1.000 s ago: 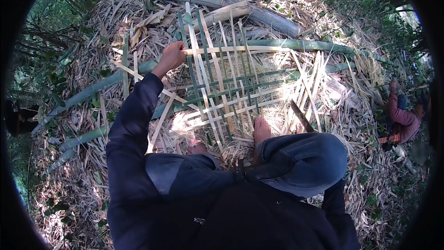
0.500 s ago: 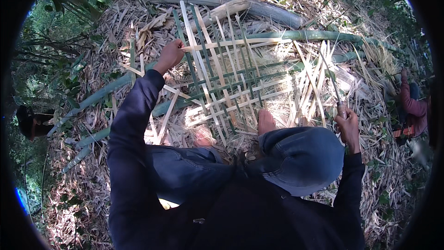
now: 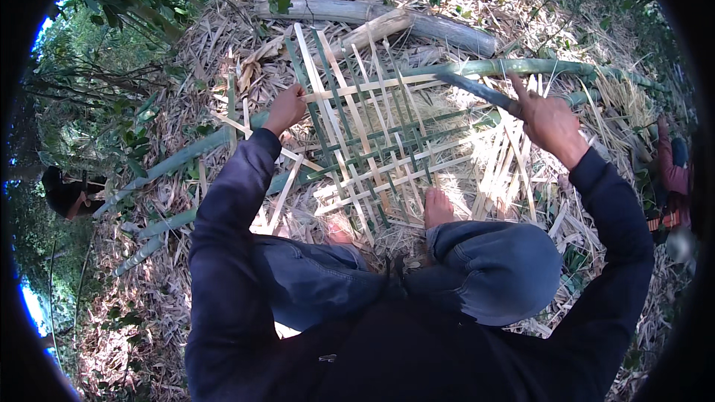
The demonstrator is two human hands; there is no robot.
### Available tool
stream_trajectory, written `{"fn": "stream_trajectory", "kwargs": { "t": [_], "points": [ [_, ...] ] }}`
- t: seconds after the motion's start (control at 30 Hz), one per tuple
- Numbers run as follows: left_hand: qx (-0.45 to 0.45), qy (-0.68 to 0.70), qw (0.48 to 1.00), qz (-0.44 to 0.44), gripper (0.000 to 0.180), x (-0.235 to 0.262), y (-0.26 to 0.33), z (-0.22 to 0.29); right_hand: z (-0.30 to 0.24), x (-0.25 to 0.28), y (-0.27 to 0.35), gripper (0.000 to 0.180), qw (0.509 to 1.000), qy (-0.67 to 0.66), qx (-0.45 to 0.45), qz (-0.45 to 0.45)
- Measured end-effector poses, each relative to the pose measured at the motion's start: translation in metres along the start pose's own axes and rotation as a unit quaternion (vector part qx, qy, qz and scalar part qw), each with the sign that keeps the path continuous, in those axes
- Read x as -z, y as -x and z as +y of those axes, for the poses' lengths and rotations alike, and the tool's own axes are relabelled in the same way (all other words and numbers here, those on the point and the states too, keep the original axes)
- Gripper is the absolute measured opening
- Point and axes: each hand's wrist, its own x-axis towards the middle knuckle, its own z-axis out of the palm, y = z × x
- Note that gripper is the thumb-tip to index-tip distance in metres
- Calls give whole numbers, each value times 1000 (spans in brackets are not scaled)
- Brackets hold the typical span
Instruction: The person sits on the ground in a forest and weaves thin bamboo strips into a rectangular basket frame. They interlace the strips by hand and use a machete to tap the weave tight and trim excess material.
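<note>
A half-woven mat of flat bamboo strips lies on the ground in front of me, green and pale strips crossing. My left hand grips the end of a pale strip at the mat's left edge. My right hand is raised over the mat's right side, shut on a long dark blade that points left across the strips. My bare foot rests on the mat's near edge, beside my bent knee in blue trousers.
Long green bamboo poles run under the mat, with a thick grey stem behind it. Dry leaves and loose strips cover the ground. One person sits at the far right, another at the far left. Leafy bushes ring the spot.
My right hand has come up from low on the right, carrying the blade, and now hovers over the mat's right side. The left hand stays on its strip.
</note>
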Motion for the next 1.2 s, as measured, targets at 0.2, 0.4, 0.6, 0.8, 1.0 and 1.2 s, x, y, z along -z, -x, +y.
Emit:
{"fn": "stream_trajectory", "kwargs": {
  "t": [0.2, 0.4, 0.6, 0.8, 1.0, 1.2],
  "points": [
    [6, -32, 999, 4, 16, -7, -1, -10, 59, 71, -52, 46, 978, 32, -52, 199],
    [-11, -47, 998, 31, 15, -7, 5, -11, -6, 57, -71, 33, 953, -276, 33, 117],
    [-9, 34, 996, 87, 16, -23, 8, -29, -88, 2, -103, 35, 989, -96, 100, -51],
    [-7, 51, 994, 101, 11, -44, 1, -45, -100, -24, -143, 20, 982, 16, 181, 44],
    [16, 94, 986, 140, 11, -66, 9, -71, -101, -18, -170, 34, 986, -52, 134, 86],
    [32, 106, 988, 112, 11, -76, 14, -79, -105, -10, -178, 25, 980, 20, 195, -23]
  ]
}}
